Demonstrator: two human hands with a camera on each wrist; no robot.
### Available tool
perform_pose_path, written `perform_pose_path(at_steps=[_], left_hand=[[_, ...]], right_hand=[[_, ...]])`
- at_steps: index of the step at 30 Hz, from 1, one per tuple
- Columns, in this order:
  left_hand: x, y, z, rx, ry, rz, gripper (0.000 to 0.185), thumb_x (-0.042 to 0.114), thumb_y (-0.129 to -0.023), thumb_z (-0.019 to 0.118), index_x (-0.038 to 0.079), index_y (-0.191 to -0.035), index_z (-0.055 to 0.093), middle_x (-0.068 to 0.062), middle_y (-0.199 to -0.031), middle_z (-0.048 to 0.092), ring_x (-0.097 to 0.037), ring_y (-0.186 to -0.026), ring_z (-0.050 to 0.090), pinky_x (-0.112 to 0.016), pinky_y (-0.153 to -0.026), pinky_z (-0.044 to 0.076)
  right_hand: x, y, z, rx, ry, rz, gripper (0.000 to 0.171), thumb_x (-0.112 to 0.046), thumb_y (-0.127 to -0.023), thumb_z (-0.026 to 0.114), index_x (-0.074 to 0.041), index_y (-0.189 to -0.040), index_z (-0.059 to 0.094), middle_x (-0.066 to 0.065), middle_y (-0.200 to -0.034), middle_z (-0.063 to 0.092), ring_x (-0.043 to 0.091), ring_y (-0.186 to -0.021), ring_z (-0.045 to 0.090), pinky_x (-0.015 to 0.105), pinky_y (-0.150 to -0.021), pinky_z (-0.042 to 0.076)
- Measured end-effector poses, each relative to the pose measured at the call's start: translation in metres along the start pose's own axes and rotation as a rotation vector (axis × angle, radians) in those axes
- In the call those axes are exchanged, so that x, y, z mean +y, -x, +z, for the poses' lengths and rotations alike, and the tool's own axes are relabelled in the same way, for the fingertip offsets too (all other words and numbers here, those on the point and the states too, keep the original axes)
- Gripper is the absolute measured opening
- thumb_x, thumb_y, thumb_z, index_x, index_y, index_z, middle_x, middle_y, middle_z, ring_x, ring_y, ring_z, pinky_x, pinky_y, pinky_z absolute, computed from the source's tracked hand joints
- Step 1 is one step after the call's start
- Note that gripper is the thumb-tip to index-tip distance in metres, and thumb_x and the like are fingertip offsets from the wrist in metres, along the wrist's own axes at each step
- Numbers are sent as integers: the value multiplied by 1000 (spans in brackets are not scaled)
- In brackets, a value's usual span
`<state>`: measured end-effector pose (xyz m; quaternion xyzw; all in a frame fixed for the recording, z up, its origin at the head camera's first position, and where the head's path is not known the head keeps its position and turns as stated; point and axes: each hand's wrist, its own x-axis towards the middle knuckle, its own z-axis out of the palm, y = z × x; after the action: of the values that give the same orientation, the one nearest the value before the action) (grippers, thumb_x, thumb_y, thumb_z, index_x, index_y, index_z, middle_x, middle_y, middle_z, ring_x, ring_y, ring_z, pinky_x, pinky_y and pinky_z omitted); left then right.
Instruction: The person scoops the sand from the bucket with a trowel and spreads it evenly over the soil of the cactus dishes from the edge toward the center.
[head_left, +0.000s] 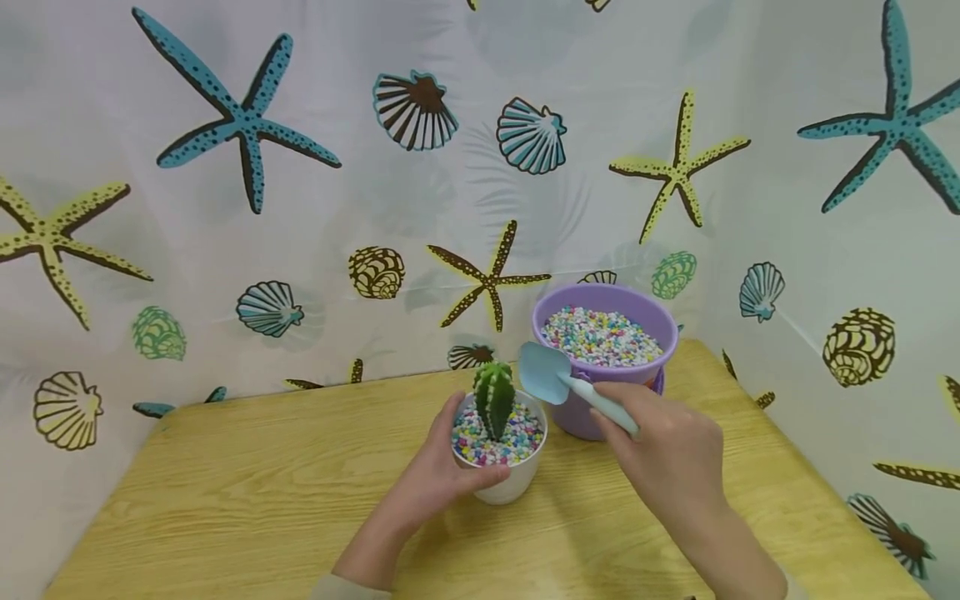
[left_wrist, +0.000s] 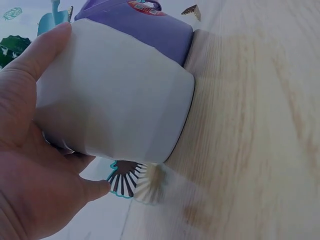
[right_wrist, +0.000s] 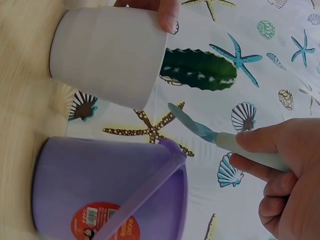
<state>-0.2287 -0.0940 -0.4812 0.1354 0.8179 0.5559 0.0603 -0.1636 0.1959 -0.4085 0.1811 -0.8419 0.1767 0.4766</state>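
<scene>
White pot sits centre-bottom of the head view on the wooden desk, cactus upright in coloured gravel already near the rim. Risk: another load likely spills pebbles over the edge; tip the pale-blue scoop too close and you knock the cactus. Your left hand is wrapped round the pot wall, thumb on the rim. Your right hand grips the scoop handle, blade looks empty, hovering between pot and purple bucket, just right of centre.
</scene>
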Motion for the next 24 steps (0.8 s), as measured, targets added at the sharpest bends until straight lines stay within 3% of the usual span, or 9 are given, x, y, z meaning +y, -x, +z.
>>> perform_pose_path(at_steps=[6,11,19,24], left_hand=[[-1,-1,1,-3,-4,13,127,41,-83,100,17,-176,17,-22,-174,29,-44,-156,39,-64,-127,31],[-2,0,1,-4,4,23,126,41,-84,99,17,-176,16,-22,-174,28,-43,-156,38,-64,-127,32],[-4,0,1,-2,-5,25,129,44,-83,99,18,-177,15,-21,-175,27,-43,-157,38,-63,-128,30],[-4,0,3,2,7,27,130,44,-82,100,16,-177,16,-21,-174,29,-43,-157,38,-62,-129,29]], right_hand=[[12,-8,-16,13,-14,34,38,-15,-80,99,-15,-115,85,5,-98,84,19,-59,74,25,-41,34],[24,-18,-26,9,-19,71,37,-11,-80,100,-11,-114,86,8,-92,84,10,-49,51,22,-41,27],[47,-34,-35,-43,-5,160,32,-14,-84,98,-11,-113,86,10,-93,83,8,-50,45,26,-42,30],[63,-42,-38,-120,20,201,29,-18,-89,95,-12,-115,85,10,-89,82,7,-48,38,30,-42,28]])
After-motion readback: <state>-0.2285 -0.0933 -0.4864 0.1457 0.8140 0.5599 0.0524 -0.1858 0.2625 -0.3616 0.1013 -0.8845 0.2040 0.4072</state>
